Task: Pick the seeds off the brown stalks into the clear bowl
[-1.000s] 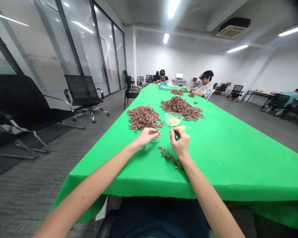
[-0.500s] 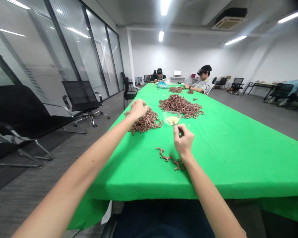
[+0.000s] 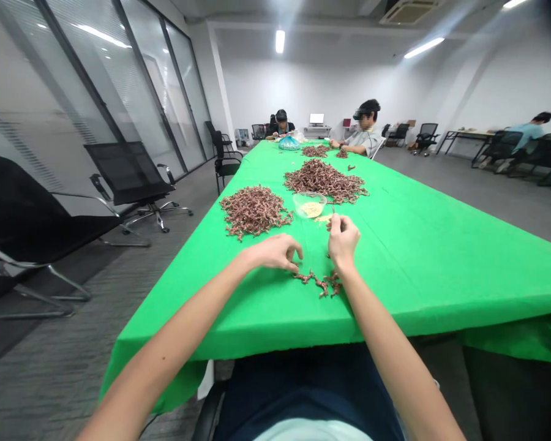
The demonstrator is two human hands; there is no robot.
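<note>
My left hand [image 3: 273,253] is curled on the green tablecloth [image 3: 422,288], its fingertips at the end of a short line of knobbly brown dried pieces [image 3: 319,283]. My right hand [image 3: 343,240] is raised just above that line, fingers pinched, with a thin tool tip [image 3: 333,209] showing above them. The tool's lower part is hidden by the fingers. Ahead lie two large heaps of the same brown pieces [image 3: 254,211] [image 3: 325,181]. Near my right hand stands a clear plastic bowl [image 3: 303,205] of pale yellow grains, with a few grains spilled [image 3: 324,218] beside it.
Two co-workers [image 3: 281,125] [image 3: 362,130] sit at the table's far end, beside a smaller brown heap [image 3: 314,150] and a blue bag [image 3: 289,143]. Black mesh chairs [image 3: 128,165] stand left, before a glass wall [image 3: 92,86]. Another person [image 3: 528,131] sits far right.
My left hand has moved back from the left heap toward me, down to the short brown line. My right hand has shifted slightly, and the view has tilted upward.
</note>
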